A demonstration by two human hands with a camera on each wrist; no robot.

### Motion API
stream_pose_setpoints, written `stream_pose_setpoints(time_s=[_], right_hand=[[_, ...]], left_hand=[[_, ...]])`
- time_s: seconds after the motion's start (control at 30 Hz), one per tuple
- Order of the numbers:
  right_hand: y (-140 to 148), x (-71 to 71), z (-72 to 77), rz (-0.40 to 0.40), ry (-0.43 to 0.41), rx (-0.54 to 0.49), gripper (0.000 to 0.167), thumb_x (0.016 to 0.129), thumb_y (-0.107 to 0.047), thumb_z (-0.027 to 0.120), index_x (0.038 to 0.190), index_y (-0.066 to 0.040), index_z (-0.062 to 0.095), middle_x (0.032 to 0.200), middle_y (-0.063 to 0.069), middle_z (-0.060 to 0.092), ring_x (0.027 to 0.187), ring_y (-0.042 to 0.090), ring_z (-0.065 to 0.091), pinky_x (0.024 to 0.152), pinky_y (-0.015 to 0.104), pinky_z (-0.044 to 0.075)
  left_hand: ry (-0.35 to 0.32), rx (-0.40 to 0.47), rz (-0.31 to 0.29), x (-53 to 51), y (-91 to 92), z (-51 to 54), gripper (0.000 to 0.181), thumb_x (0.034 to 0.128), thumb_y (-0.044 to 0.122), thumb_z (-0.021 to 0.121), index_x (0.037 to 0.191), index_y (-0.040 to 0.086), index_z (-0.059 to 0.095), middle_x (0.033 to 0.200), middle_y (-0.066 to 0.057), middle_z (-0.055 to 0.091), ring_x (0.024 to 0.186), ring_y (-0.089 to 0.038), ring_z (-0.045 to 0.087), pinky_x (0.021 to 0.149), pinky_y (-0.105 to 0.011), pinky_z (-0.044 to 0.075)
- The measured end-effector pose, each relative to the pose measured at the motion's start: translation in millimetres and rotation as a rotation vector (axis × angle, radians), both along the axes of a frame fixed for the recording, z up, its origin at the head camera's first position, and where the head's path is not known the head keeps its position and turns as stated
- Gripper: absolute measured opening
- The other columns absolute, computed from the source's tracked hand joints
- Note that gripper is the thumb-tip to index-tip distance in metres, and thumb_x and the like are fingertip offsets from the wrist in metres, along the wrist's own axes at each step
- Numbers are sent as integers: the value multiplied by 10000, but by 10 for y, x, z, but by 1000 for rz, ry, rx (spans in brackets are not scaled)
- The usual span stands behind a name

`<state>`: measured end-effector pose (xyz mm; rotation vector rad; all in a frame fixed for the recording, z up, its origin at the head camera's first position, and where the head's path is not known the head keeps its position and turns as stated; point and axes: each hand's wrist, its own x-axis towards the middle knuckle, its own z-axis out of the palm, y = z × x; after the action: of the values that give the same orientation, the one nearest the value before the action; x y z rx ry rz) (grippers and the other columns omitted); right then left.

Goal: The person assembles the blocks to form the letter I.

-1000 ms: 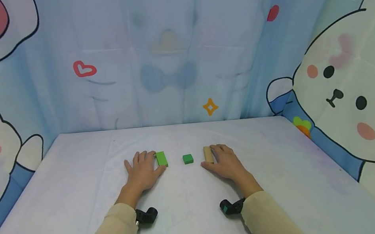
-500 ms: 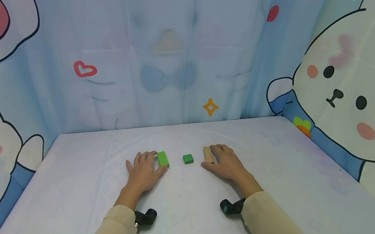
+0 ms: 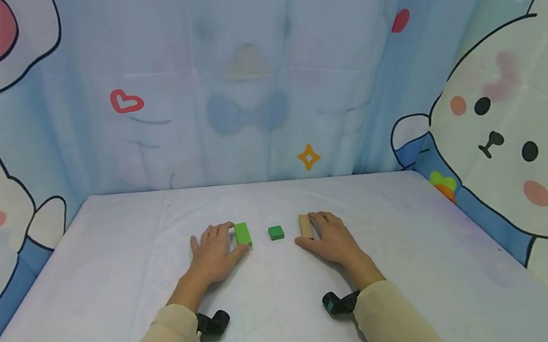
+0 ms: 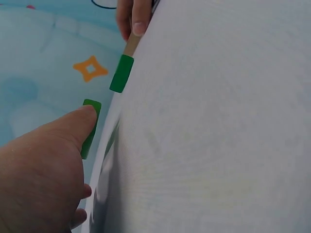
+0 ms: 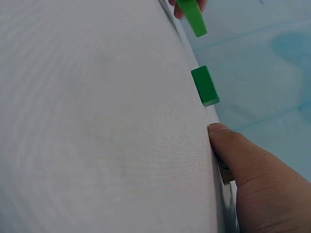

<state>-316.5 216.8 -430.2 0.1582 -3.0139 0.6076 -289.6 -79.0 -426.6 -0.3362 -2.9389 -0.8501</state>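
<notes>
Between the thumb and fingers of my left hand point(image 3: 214, 255), a light green rectangular block point(image 3: 242, 234) is gripped by its near and far ends. It appears raised slightly off the cloth. My right hand point(image 3: 333, 237) rests on the table, its thumb and fingers at the two ends of a plain wooden block point(image 3: 305, 226). A smaller dark green block point(image 3: 275, 232) lies between the two hands, touched by neither. In the right wrist view the thumb point(image 5: 238, 150) covers much of the wooden block point(image 5: 226, 174).
A white cloth point(image 3: 272, 305) covers the table. Behind it hangs a blue curtain point(image 3: 172, 45) printed with cartoon rabbits. Each wrist carries a small black device, the left one point(image 3: 213, 322) and the right one point(image 3: 340, 303).
My left hand has moved a little to the right with the light green block, closer to the dark green one. The right hand and the wooden block have stayed in place.
</notes>
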Motion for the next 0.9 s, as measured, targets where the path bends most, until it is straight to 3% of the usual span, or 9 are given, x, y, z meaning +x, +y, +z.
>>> stream_pose_setpoints(time_s=[0.9], right_hand=[[13, -28, -22, -11, -20, -18, 870, 916, -588, 690, 1583, -113, 397, 1638, 220, 339, 1519, 442, 313, 1199, 620, 327]], left_hand=[[20, 107, -80, 175, 44, 31, 663, 1013, 432, 637, 1531, 78, 423, 1528, -170, 534, 1465, -388, 443, 1212, -726, 140]])
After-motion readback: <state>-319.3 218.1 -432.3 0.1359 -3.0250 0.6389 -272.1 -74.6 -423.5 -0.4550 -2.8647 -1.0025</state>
